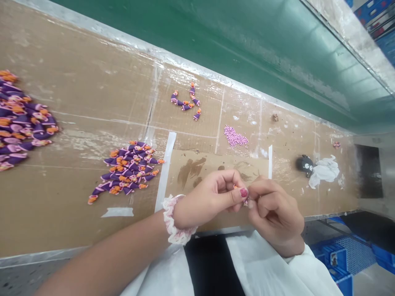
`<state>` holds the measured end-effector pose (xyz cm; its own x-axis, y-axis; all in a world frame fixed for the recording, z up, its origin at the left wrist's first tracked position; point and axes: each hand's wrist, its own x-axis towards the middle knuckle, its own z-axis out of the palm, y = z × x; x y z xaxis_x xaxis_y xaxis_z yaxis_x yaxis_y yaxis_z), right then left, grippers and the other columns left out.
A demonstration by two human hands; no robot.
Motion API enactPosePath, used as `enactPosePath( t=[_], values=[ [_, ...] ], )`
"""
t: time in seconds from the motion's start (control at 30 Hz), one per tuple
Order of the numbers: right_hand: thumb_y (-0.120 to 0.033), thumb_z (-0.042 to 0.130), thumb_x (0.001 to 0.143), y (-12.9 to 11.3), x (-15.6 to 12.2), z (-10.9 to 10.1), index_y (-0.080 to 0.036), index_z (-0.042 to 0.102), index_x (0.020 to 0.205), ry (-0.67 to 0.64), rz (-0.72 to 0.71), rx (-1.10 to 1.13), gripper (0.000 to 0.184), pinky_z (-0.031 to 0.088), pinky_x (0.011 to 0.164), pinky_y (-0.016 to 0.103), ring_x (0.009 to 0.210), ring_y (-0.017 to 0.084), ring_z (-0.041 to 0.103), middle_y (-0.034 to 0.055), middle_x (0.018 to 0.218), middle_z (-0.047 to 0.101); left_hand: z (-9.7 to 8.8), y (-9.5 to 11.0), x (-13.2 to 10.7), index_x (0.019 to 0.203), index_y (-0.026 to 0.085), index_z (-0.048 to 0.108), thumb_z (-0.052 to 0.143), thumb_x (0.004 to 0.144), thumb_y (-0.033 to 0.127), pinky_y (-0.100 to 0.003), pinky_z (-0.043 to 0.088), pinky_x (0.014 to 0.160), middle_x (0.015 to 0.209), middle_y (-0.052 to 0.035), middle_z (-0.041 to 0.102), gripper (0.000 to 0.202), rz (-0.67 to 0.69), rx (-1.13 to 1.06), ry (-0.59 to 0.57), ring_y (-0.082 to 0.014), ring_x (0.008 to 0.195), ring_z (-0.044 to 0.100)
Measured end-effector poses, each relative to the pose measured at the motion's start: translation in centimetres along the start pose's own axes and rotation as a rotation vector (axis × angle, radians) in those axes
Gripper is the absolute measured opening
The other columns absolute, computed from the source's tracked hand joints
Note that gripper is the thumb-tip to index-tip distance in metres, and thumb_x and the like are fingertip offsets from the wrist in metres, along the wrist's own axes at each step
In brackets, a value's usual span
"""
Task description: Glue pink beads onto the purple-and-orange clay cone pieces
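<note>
In front of my body my left hand (212, 195), with a white and pink frilly band at the wrist, is closed round a small purple, pink and orange figurine (246, 202). Only bits of it show between thumb and fingers. My right hand (276, 209) meets it there, thumb and fingertips pinched at the figurine's side; whatever they grip is hidden. Beyond the hands lies a patch of tiny pink beads (235, 137). Several similar purple figurines (187, 105) are spread farther back, and a pile of them (129, 166) lies left of my hands.
A larger heap of figurines (23, 119) covers the far left. Cardboard (101, 94) lines the table, with white tape strips (166, 170) on it. At right sit a black round object with eyes (305, 164) and a crumpled white tissue (324, 170). Blue crates (339, 257) stand below.
</note>
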<state>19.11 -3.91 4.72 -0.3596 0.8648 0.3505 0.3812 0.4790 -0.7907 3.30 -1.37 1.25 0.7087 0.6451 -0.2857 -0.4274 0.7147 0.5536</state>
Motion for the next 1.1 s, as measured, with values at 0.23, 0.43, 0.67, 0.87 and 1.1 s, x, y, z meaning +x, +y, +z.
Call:
enactPosePath(
  t=[0.23, 0.43, 0.67, 0.87, 1.1],
  values=[
    [0.002, 0.055, 0.079, 0.7, -0.1, -0.1, -0.022, 0.041, 0.071, -0.005, 0.059, 0.097, 0.029, 0.044, 0.055, 0.029, 0.065, 0.013, 0.05, 0.0007, 0.078, 0.054, -0.3, 0.4, -0.1, 0.071, 0.015, 0.056, 0.076, 0.076, 0.043, -0.017, 0.031, 0.047, 0.054, 0.0056, 0.053, 0.035, 0.021, 0.064, 0.004, -0.005, 0.05, 0.041],
    [-0.013, 0.062, 0.082, 2.5, 0.2, 0.2, -0.022, 0.049, 0.077, 0.284, 0.152, 0.435, 0.016, 0.047, 0.059, 0.03, 0.069, 0.013, 0.054, 0.0014, 0.086, 0.055, -1.2, -0.1, 0.2, 0.079, 0.016, 0.061, 0.073, 0.079, 0.04, -0.021, 0.04, 0.052, 0.063, 0.0029, 0.056, 0.027, 0.239, 0.133, 0.094, -0.0072, 0.053, 0.048],
    [-0.029, 0.065, 0.08, 4.1, 1.6, -0.1, -0.021, 0.045, 0.069, 0.449, 0.469, 0.95, 0.025, 0.038, 0.047, 0.021, 0.054, 0.009, 0.043, -0.004, 0.071, 0.049, -1.2, 1.3, -0.4, 0.08, 0.016, 0.061, 0.074, 0.079, 0.04, -0.021, 0.042, 0.052, 0.067, 0.0005, 0.062, 0.028, 0.366, 0.291, 0.225, -0.0074, 0.053, 0.051],
    [-0.034, 0.069, 0.076, 5.5, 1.5, -0.3, -0.02, 0.045, 0.067, 0.487, 0.716, 1.212, 0.029, 0.037, 0.044, 0.019, 0.052, 0.008, 0.036, -0.0058, 0.064, 0.039, -4.1, 4.5, 1.7, 0.08, 0.015, 0.057, 0.068, 0.081, 0.04, -0.02, 0.039, 0.052, 0.063, 0.002, 0.059, 0.027, 0.34, 0.644, 0.53, -0.0084, 0.056, 0.051],
    [-0.032, 0.071, 0.071, 7.4, 1.0, -0.9, -0.021, 0.045, 0.064, 0.487, 0.795, 1.23, 0.029, 0.041, 0.041, 0.023, 0.052, 0.01, 0.038, -0.0044, 0.065, 0.036, -8.6, 9.7, 4.6, 0.104, 0.013, 0.062, 0.06, 0.091, 0.032, -0.029, 0.055, 0.064, 0.087, -0.0031, 0.066, 0.023, 0.407, 0.926, 0.803, -0.0128, 0.07, 0.063]
  ],
)
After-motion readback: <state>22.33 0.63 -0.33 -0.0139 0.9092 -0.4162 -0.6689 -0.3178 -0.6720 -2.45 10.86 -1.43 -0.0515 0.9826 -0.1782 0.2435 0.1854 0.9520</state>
